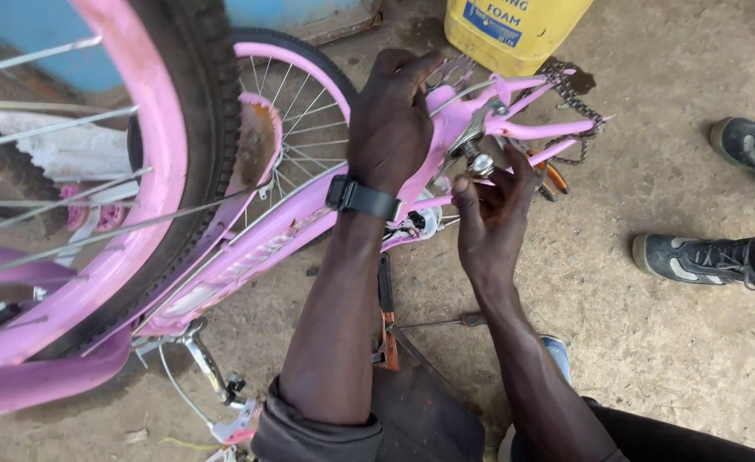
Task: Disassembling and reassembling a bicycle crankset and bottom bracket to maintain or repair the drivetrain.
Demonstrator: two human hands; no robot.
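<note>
A yellow plastic container [514, 30] stands on the concrete floor [651, 342] just beyond the fingers. Two dark sneakers [720, 257] (another person's) rest well off to the right of the fingers. Pliers with orange handles [553, 180] lie just right of them, and a screwdriver [446, 322] lies below, nearer the wearer.

Your left hand [390, 115] is pressed flat, palm down, fingers curled over at the top — wrist straight, forearm reaching up from the rolled sleeve. Your right hand [490, 214] sits just beside it, palm up, fingertips pinched together.
</note>
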